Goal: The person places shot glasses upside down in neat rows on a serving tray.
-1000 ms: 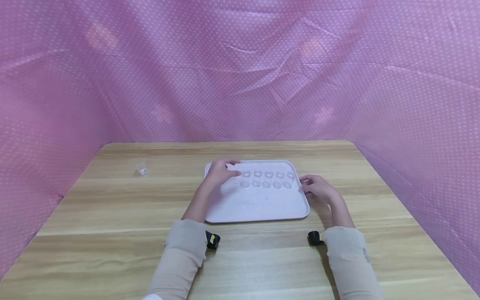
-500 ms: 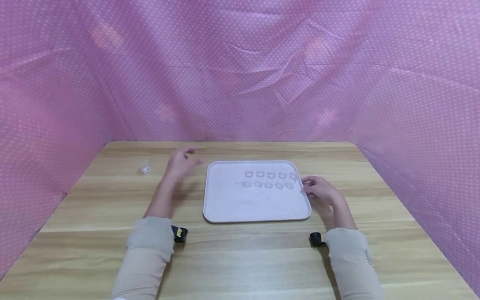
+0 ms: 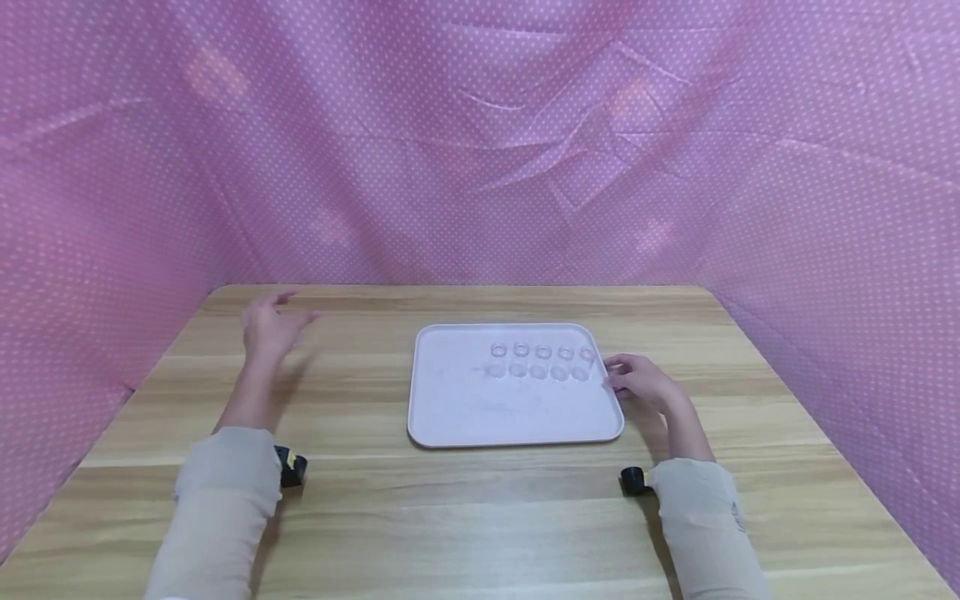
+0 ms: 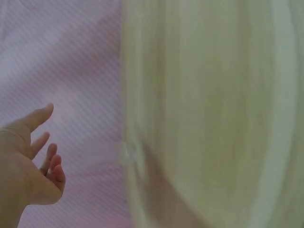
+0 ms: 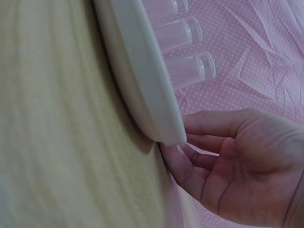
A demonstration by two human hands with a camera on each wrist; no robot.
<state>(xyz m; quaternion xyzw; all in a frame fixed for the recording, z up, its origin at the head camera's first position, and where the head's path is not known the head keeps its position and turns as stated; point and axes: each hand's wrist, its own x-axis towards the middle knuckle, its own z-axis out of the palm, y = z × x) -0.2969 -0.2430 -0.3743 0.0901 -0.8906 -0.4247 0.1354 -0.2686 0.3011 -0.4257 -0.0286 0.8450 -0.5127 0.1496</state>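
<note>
My left hand [image 3: 272, 332] is over the table's left side, thumb and fingers spread and holding nothing. A small clear glass there is nearly hidden behind it in the head view; in the left wrist view the glass [image 4: 130, 154] is a blurred shape beyond the fingertips. My right hand [image 3: 641, 379] holds the right rim of a white rectangular tray [image 3: 465, 417], and in the right wrist view its thumb and fingers [image 5: 204, 122] are at the rim. Several clear glasses [image 3: 543, 362] stand in a row on the tray's far right part, their thick ends up.
The pale wooden table [image 3: 450, 517] extends around the tray on all sides. Pink dotted cloth [image 3: 480, 167] hangs behind the table and along both sides. Black wrist cameras [image 3: 633, 481] are worn under both forearms.
My left hand has moved left, from above the tray across the table to the lone glass, its fingers still spread. My right hand and the glasses on the tray have stayed in place.
</note>
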